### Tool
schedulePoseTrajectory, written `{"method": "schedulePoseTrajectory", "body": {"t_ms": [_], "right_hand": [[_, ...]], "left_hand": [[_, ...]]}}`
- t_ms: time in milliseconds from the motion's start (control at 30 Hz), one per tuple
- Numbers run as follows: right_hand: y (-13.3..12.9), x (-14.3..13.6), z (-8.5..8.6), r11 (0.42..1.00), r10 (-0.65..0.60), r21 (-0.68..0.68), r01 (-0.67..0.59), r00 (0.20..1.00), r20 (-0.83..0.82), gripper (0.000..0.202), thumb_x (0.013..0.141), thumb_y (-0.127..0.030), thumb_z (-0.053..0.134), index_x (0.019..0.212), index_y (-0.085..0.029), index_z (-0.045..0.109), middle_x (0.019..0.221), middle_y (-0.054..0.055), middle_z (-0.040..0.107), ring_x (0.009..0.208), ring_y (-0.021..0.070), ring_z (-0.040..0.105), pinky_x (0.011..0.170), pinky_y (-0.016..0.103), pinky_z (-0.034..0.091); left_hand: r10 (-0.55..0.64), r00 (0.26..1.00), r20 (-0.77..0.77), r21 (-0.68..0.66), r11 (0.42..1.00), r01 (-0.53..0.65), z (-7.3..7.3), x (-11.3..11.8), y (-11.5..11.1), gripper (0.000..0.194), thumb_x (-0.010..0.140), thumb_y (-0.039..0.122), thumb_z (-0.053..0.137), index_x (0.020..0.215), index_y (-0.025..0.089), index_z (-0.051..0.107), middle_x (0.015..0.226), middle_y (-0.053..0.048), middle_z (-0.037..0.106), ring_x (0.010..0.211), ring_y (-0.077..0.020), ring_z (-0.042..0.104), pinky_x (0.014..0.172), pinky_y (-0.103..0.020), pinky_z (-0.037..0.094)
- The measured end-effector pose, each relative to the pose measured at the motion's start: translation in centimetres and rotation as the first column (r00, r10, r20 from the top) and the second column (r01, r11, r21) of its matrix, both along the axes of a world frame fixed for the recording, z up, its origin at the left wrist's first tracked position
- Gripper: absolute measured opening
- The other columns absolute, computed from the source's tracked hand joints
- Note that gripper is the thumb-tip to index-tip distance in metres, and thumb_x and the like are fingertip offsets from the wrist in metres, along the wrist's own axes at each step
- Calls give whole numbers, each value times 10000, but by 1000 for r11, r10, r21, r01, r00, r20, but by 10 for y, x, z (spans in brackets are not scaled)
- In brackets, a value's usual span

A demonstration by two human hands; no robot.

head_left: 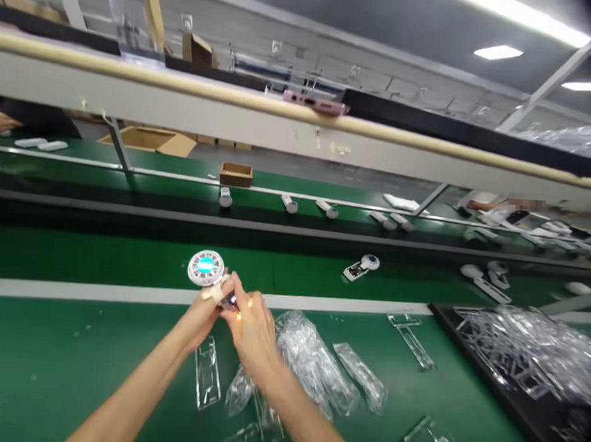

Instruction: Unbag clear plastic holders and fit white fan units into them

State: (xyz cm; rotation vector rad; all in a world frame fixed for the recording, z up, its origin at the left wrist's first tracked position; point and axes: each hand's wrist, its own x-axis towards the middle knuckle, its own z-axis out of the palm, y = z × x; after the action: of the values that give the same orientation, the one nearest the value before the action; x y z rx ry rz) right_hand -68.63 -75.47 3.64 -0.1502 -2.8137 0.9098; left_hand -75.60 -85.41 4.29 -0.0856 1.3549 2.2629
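Observation:
Both my hands meet around a white handheld device with a round, vented head that has a glowing cyan centre. My left hand wraps its handle from the left, just below the head. From the right, my right hand closes its fingers on the handle's lower part, where small lights shine. Much of the handle is hidden by my fingers. Beneath my hands, a clear plastic frame and crumpled clear plastic bags lie on the green table.
A black tray heaped with clear plastic parts stands at right. Beyond a white rail, an opened device lies on the green belt. A shelf spans above; people's hands show at both far sides.

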Motion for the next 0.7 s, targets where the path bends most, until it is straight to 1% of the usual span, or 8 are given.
{"method": "schedulePoseTrajectory", "body": {"t_ms": [67, 133, 233, 300, 400, 500, 633, 700], "right_hand": [[5, -7, 1, 1000, 15, -3, -15, 999, -39, 526, 901, -321, 475, 1407, -319, 335, 957, 67, 531, 921, 246, 557, 827, 393, 445], [7, -16, -5, 978, -92, -195, 76, 993, -74, 436, 925, -349, 401, 1354, -275, 421, 951, 59, 563, 896, 220, 568, 805, 351, 445], [7, -29, -18, 839, -331, -461, 288, 943, -13, 449, 954, -395, 238, 1012, -164, 619, 775, 47, 613, 727, 183, 582, 680, 284, 448], [7, -37, -28, 810, -366, -482, 335, 930, 31, 541, 956, -420, 166, 754, -167, 599, 642, 37, 591, 609, 170, 556, 603, 270, 430], [6, -48, -42, 832, -331, -452, 320, 942, 58, 575, 960, -412, 99, 670, -186, 540, 628, 38, 593, 601, 162, 563, 604, 263, 425], [4, -54, -59, 865, -267, -403, 299, 954, 136, 562, 963, -403, 105, 720, -176, 558, 656, 55, 612, 629, 180, 593, 620, 287, 441], [-18, -26, -92, 925, -178, -290, 246, 954, 242, 339, 847, -420, 517, 1006, -128, 580, 909, 142, 663, 824, 287, 642, 737, 419, 471], [-42, 0, -116, 980, -111, -108, 165, 915, 388, 565, 688, -410, 715, 1131, -109, 535, 1041, 209, 639, 927, 357, 628, 759, 498, 475]], "left_hand": [[-19, 999, -47, -153, 988, 11, -1, -1, -1, 549, 576, 499, 770, 967, 129, 663, 895, -86, 678, 853, -217, 617, 673, -261, 486], [36, 994, -100, -236, 970, -59, -1, -1, 0, 592, 580, 538, 744, 986, 116, 661, 894, -93, 669, 812, -218, 613, 627, -267, 482], [170, 967, -192, -256, 942, -216, 2, 3, 3, 609, 554, 526, 754, 998, 121, 658, 904, -89, 658, 785, -214, 608, 603, -272, 484], [232, 938, -257, -255, 920, -297, 0, 9, 5, 529, 560, 494, 755, 937, 134, 664, 890, -81, 660, 777, -207, 604, 600, -265, 477], [241, 908, -343, -296, 890, -348, -14, 5, 5, 421, 612, 456, 726, 890, 146, 667, 946, -85, 670, 851, -213, 612, 691, -273, 484], [167, 943, -287, -463, 838, -289, -41, -32, 0, 438, 640, 472, 691, 909, 128, 674, 945, -105, 685, 865, -237, 634, 716, -314, 506], [123, 977, -175, -674, 708, -210, -73, -112, -30, 392, 660, 431, 656, 854, 92, 632, 823, -149, 684, 773, -290, 665, 621, -393, 535], [78, 977, -200, -766, 609, -206, -76, -144, -50, 372, 664, 423, 635, 848, 104, 577, 873, -172, 673, 883, -362, 649, 665, -464, 532]]}}
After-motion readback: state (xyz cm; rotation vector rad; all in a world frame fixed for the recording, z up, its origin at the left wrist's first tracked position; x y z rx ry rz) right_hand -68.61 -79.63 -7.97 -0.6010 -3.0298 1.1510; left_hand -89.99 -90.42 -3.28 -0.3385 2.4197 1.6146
